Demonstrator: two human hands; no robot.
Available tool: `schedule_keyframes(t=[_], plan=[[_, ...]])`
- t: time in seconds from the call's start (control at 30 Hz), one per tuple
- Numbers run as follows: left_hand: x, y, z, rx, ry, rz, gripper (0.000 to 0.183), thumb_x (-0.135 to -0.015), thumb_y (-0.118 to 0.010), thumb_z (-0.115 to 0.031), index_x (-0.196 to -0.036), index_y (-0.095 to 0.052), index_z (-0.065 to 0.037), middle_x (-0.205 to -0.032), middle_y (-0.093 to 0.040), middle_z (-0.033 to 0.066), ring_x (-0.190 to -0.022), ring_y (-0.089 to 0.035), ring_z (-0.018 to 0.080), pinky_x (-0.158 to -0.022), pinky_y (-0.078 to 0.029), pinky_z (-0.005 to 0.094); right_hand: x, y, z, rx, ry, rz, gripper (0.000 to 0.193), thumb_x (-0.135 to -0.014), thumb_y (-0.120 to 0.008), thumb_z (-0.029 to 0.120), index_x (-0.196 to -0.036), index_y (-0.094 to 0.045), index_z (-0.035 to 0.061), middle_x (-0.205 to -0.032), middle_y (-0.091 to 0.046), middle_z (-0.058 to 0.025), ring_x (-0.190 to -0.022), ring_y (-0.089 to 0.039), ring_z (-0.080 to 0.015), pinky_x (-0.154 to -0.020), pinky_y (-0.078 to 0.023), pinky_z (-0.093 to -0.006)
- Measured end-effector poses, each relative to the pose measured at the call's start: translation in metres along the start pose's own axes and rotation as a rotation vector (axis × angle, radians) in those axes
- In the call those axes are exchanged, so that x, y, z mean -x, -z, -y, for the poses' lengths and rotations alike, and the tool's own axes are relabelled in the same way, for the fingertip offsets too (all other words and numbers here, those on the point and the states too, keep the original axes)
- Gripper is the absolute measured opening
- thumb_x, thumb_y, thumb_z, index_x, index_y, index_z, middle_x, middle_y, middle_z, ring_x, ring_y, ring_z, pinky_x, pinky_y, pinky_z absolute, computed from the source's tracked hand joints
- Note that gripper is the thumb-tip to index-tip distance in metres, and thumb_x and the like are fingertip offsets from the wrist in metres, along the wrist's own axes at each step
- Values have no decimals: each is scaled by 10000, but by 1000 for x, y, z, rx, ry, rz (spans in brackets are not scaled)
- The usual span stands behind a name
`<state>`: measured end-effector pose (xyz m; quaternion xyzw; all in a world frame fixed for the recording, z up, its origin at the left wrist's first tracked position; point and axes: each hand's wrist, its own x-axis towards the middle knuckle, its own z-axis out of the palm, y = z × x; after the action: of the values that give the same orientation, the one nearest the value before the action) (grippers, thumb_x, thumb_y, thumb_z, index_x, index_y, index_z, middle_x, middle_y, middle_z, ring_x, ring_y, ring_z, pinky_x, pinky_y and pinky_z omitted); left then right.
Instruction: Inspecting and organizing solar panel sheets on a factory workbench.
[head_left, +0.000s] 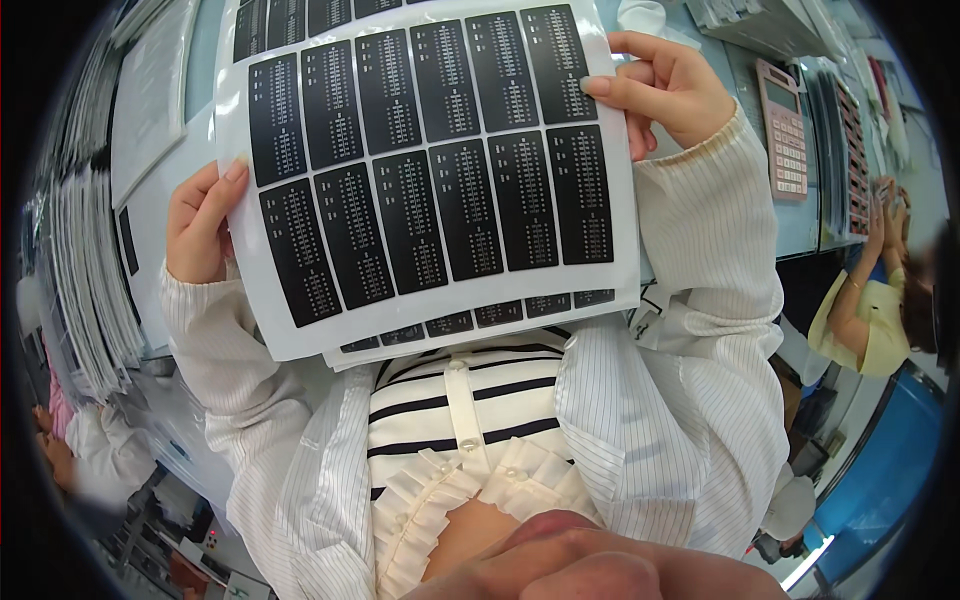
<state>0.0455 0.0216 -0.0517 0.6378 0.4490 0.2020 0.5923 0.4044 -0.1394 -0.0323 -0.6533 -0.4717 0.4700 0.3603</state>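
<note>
Between my hands is a white sheet (440,300) printed with rows of black rectangular labels, each carrying small light markings. My left hand (205,222) pinches its left edge, thumb on the printed face. At the upper right edge, my right hand (665,90) grips the sheet with the thumb on top and the fingers curled behind. Under its lower edge, part of another sheet (475,318) with similar black labels shows; whether my hands hold that one too is hidden. The sheet is raised in front of my chest and tilts slightly.
Stacks of sheets (85,270) line the table's left side, by a large pale sheet (155,90). A pink calculator (783,130) lies at right, beside more stacked material (835,150). Other people work at far right (870,290) and far left (100,450).
</note>
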Motion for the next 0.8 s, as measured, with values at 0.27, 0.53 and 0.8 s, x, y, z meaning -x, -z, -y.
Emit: schedule_keyframes(t=[0.27, 0.53, 0.8], plan=[[-3, 2, -2, 129, 81, 64, 221, -852, -536, -228, -821, -592, -16, -609, -561, -19, -432, -438, 16, -379, -289, 160, 7, 10, 12, -89, 15, 87, 596, -824, -581, 95, -1318, -270, -25, -710, -629, -114, -418, -552, -101, -350, -423, -184], [-1, 7, -4, 189, 86, 125, 221, -853, -529, -198, -870, -582, 16, -716, -615, 36, -541, -545, 54, -482, -407, 167, -33, 13, -12, -476, 897, 664, 613, -745, -619, -32, -1260, -290, -79, -603, -592, -126, -393, -540, -158, -345, -406, -220], [-1, 9, -4, 168, 116, 149, 213, -848, -531, -193, -876, -585, 12, -709, -614, 26, -529, -540, 46, -470, -406, 167, -36, 11, -11, -522, 940, 698, 606, -745, -618, -34, -1258, -299, -82, -617, -598, -129, -408, -543, -152, -351, -402, -210]])
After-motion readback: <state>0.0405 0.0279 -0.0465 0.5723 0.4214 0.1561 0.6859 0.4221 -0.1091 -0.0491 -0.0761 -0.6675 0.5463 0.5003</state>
